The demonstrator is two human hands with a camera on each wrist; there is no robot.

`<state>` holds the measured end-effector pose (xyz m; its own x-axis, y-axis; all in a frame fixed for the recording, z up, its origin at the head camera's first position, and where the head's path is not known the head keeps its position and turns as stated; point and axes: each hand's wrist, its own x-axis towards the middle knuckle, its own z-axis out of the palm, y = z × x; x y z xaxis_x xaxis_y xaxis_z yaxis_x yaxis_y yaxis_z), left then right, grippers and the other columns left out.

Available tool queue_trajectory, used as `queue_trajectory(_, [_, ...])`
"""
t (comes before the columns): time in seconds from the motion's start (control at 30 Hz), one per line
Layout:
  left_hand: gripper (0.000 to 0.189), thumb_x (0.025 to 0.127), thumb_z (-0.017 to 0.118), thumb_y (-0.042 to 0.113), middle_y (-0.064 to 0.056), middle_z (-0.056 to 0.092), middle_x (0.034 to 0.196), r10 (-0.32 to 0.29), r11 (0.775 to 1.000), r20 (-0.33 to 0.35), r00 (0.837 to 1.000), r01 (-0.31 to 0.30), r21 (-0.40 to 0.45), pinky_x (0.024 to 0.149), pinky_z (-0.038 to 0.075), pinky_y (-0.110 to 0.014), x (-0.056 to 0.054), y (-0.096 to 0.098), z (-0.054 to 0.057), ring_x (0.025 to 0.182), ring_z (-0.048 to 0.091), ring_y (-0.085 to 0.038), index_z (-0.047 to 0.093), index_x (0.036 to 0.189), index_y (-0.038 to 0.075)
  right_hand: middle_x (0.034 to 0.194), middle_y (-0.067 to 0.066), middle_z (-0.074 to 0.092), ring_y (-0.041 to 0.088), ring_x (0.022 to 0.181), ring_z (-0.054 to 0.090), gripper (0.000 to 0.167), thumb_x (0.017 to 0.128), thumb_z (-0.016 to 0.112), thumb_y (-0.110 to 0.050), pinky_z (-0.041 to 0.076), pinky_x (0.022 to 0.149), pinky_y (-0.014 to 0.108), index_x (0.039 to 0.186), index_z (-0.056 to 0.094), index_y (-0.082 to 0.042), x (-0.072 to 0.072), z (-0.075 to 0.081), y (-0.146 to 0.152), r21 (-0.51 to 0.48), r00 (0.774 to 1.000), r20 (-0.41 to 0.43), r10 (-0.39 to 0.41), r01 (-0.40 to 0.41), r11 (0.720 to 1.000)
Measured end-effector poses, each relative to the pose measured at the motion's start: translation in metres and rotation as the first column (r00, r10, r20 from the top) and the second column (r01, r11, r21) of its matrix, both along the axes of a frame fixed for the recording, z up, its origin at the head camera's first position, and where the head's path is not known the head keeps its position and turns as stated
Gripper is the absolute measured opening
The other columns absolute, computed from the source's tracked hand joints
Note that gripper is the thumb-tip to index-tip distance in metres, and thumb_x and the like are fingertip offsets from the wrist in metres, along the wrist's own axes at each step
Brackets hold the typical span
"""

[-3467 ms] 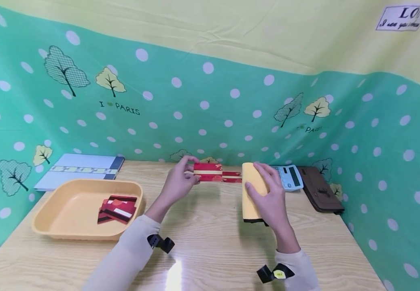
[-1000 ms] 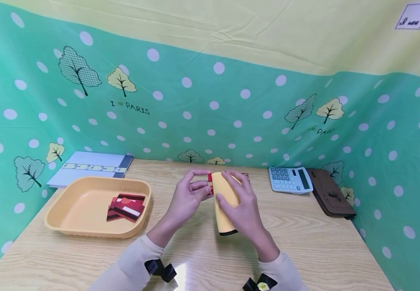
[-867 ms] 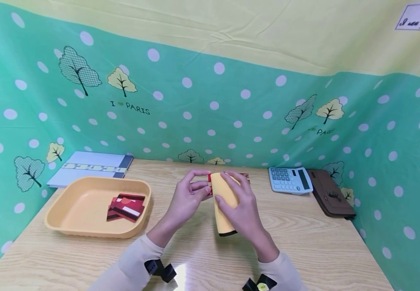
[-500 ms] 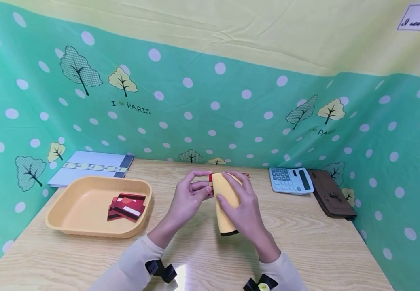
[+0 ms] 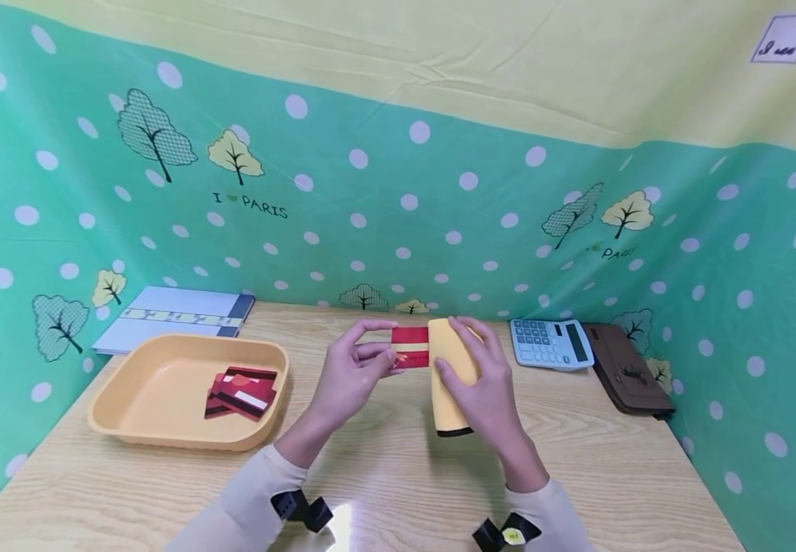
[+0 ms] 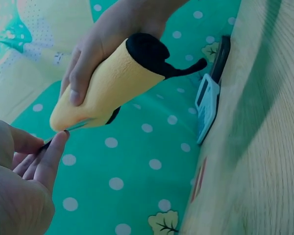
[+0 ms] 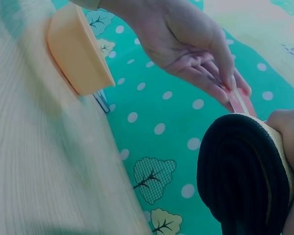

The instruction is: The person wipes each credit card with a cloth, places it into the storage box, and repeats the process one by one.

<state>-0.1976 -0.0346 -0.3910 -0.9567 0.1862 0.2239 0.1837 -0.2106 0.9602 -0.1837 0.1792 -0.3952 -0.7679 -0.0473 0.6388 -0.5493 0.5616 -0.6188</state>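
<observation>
My left hand (image 5: 346, 381) pinches a red card (image 5: 412, 346) with a pale stripe by its left end, fingers above and thumb below. My right hand (image 5: 486, 386) grips a folded yellow cloth (image 5: 448, 395) with black edging. The card's right end meets the cloth's left edge; whether it continues inside the fold is hidden. Seen by the right wrist camera, the cloth's black end (image 7: 235, 171) shows rolled layers, and the card (image 7: 241, 101) reaches it. In the left wrist view, a thin red item (image 6: 199, 180) lies on the table.
A tan tray (image 5: 143, 399) at left holds several red cards (image 5: 241, 392). Behind it lies a light-blue folder (image 5: 177, 310). At the back right are a blue calculator (image 5: 551, 343) and a brown case (image 5: 629, 372). A patterned curtain (image 5: 398, 192) closes off the table's back.
The cloth has shifted right, off most of the card, exposing more red. Compared with 3.5 seconds ago, the card's gold pattern has gone from upper right to lower left.
</observation>
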Motion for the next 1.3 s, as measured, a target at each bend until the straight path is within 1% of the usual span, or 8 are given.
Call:
queue_trajectory(0.17, [0.039, 0.094, 0.062, -0.009, -0.033, 0.072, 0.101, 0.047, 0.999, -0.024, 0.999, -0.047, -0.013, 0.086, 0.067, -0.041, -0.003, -0.003, 0.0, 0.089, 0.078, -0.025, 0.061, 0.132, 0.002, 0.146, 0.01, 0.056, 0.027, 0.13, 0.055, 0.062, 0.086, 0.082, -0.004, 0.045, 0.09, 0.005, 0.143, 0.062, -0.014, -0.002, 0.002, 0.01, -0.02, 0.999, 0.036, -0.024, 0.025, 0.999])
queue_trajectory(0.37, [0.038, 0.094, 0.063, -0.01, -0.031, 0.075, 0.101, 0.115, 0.993, -0.068, 0.991, -0.117, -0.027, 0.082, 0.068, -0.037, -0.005, -0.007, 0.002, 0.089, 0.079, -0.02, 0.061, 0.128, 0.007, 0.15, 0.006, 0.052, 0.023, 0.133, 0.05, 0.061, 0.088, 0.08, -0.007, 0.042, 0.086, 0.012, 0.146, 0.06, -0.017, -0.004, 0.005, 0.023, -0.024, 0.99, 0.111, -0.082, 0.085, 0.996])
queue_trajectory(0.5, [0.028, 0.095, 0.063, -0.009, -0.031, 0.074, 0.106, 0.132, 0.991, -0.069, 0.989, -0.134, -0.025, 0.083, 0.067, -0.036, -0.006, -0.01, 0.004, 0.092, 0.079, -0.022, 0.065, 0.121, 0.001, 0.15, 0.005, 0.051, 0.022, 0.132, 0.049, 0.062, 0.089, 0.08, -0.007, 0.042, 0.085, 0.016, 0.146, 0.06, -0.019, -0.005, 0.006, 0.029, -0.042, 0.987, 0.129, -0.095, 0.101, 0.994])
queue_trajectory(0.63, [0.024, 0.096, 0.064, -0.005, -0.026, 0.076, 0.109, 0.137, 0.989, -0.045, 0.99, -0.139, -0.05, 0.084, 0.067, -0.033, -0.006, -0.01, 0.003, 0.096, 0.079, -0.023, 0.071, 0.119, -0.005, 0.15, 0.005, 0.051, 0.02, 0.129, 0.049, 0.061, 0.089, 0.08, -0.007, 0.043, 0.083, 0.017, 0.145, 0.061, -0.02, -0.006, 0.005, 0.032, -0.056, 0.987, 0.131, -0.096, 0.104, 0.993])
queue_trajectory(0.83, [0.028, 0.097, 0.065, -0.001, -0.014, 0.077, 0.102, 0.118, 0.991, 0.022, 0.993, -0.117, -0.066, 0.086, 0.066, -0.032, -0.007, -0.01, 0.003, 0.098, 0.079, -0.022, 0.072, 0.124, -0.003, 0.15, 0.004, 0.051, 0.019, 0.127, 0.049, 0.061, 0.089, 0.08, -0.008, 0.043, 0.082, 0.019, 0.146, 0.06, -0.021, -0.007, 0.003, 0.034, -0.053, 0.986, 0.137, -0.098, 0.106, 0.993])
queue_trajectory(1.03, [0.028, 0.097, 0.063, -0.002, -0.026, 0.072, 0.12, 0.048, 0.998, 0.053, 0.997, -0.046, -0.037, 0.089, 0.066, -0.033, -0.004, -0.012, 0.005, 0.094, 0.077, -0.01, 0.07, 0.124, -0.006, 0.151, 0.004, 0.051, 0.019, 0.124, 0.049, 0.061, 0.09, 0.08, -0.01, 0.045, 0.08, 0.023, 0.146, 0.06, -0.022, -0.007, 0.003, 0.034, -0.042, 0.983, 0.148, -0.109, 0.117, 0.992])
queue_trajectory(1.17, [0.028, 0.098, 0.056, -0.005, -0.03, 0.069, 0.124, 0.015, 0.997, -0.01, 1.0, -0.015, 0.07, 0.091, 0.065, -0.037, -0.002, -0.012, 0.006, 0.093, 0.076, -0.011, 0.066, 0.122, -0.016, 0.151, 0.004, 0.051, 0.019, 0.123, 0.05, 0.061, 0.09, 0.08, -0.01, 0.045, 0.079, 0.024, 0.146, 0.06, -0.022, -0.007, 0.003, 0.034, -0.038, 0.982, 0.149, -0.115, 0.122, 0.992])
queue_trajectory(1.3, [0.034, 0.095, 0.044, -0.009, -0.016, 0.074, 0.119, 0.018, 0.989, -0.111, 0.994, -0.001, 0.149, 0.09, 0.066, -0.037, 0.001, -0.014, 0.006, 0.096, 0.075, -0.012, 0.061, 0.12, -0.025, 0.151, 0.004, 0.05, 0.019, 0.122, 0.05, 0.061, 0.09, 0.08, -0.01, 0.044, 0.08, 0.025, 0.146, 0.06, -0.021, -0.007, 0.003, 0.034, -0.036, 0.982, 0.148, -0.119, 0.125, 0.991])
